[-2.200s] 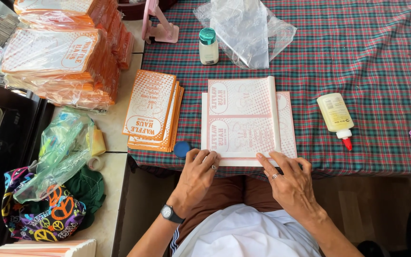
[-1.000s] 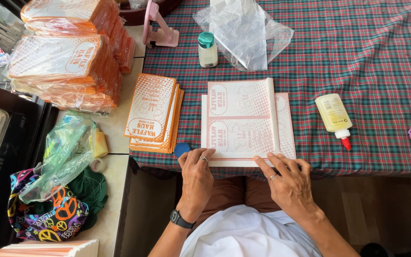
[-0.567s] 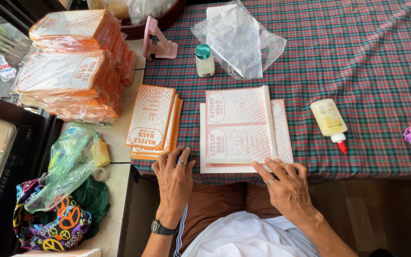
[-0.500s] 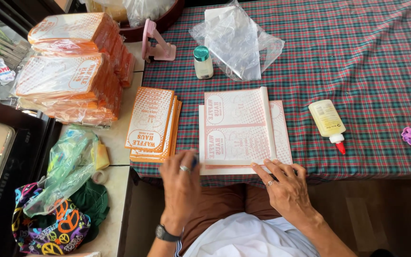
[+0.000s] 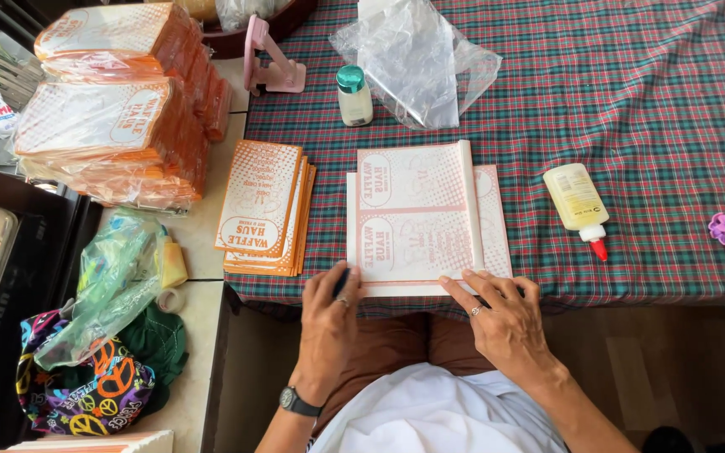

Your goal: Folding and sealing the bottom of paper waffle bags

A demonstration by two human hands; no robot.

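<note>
Your fingers lie flat, gripping nothing: left hand [image 5: 327,323] at seven o'clock, right hand [image 5: 503,317] at five, pressing the pink-printed white paper sheet [image 5: 417,220]; creasing seems underway.

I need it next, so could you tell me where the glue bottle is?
In the head view the glue bottle lies on its side on the checked tablecloth, right of the folded paper sheet and beyond the right hand.

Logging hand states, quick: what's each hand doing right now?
Left hand: fingers curled at the near-left corner of the printed paper sheet; grip cannot be told.
Right hand: open, fingertips pressing the sheet's near edge.
</note>
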